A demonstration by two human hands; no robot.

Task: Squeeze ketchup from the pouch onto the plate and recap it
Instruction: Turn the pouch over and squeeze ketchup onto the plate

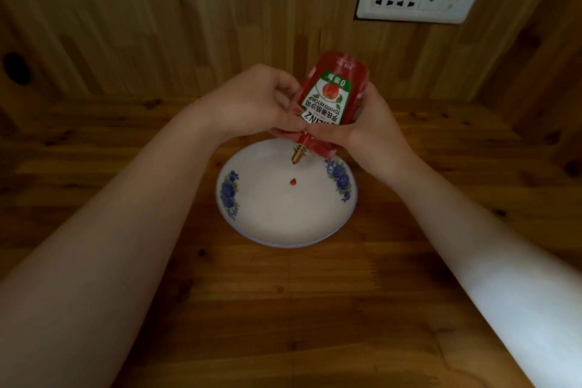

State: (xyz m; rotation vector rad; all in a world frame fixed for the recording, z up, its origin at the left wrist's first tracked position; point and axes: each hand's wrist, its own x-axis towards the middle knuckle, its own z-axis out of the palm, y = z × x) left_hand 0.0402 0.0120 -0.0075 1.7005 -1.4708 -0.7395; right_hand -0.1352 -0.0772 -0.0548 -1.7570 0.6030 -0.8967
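- Pouch [327,101] hangs upside down above the plate [315,224], clamped between left hand [252,104] and right hand [362,132].
- Uncapped spout [298,154] points down at the plate's small ketchup drop [293,181].

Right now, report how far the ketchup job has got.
Done: the cap is off the spout, and one small ketchup drop lies on the plate. In hand: both hands, left and right, hold the pouch upside down over it. Left: more squeezing, then recapping; no cap is visible.
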